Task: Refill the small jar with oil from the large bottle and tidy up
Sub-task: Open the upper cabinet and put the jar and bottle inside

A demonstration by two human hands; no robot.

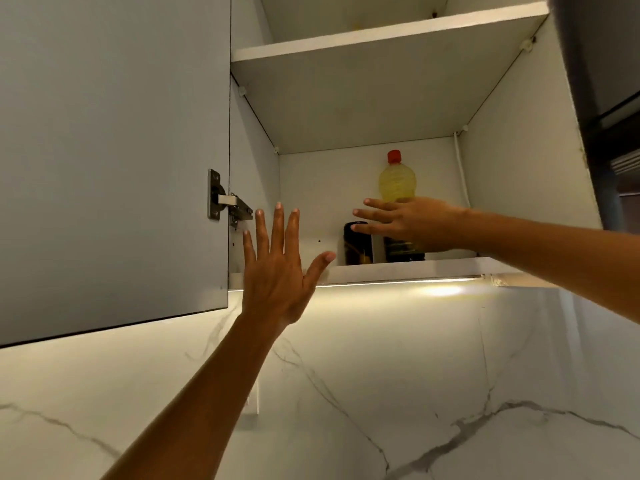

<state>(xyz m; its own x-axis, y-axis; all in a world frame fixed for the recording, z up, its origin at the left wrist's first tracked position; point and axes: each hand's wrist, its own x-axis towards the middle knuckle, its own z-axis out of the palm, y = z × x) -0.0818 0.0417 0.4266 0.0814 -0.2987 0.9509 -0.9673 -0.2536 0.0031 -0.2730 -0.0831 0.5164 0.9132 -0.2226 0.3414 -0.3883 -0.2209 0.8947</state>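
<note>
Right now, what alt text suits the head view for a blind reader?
Two open hands reach toward an open wall cabinet: the right hand before a red-capped oil bottle and dark jar, the left hand lower.

The single head view looks up from below into an open wall cabinet (512, 174). It is near, with the marble backsplash (415, 358) underneath.

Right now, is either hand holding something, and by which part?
Nothing is held. The left hand and right hand show straight, spread fingers; the right is before the oil bottle, not round it.
</note>
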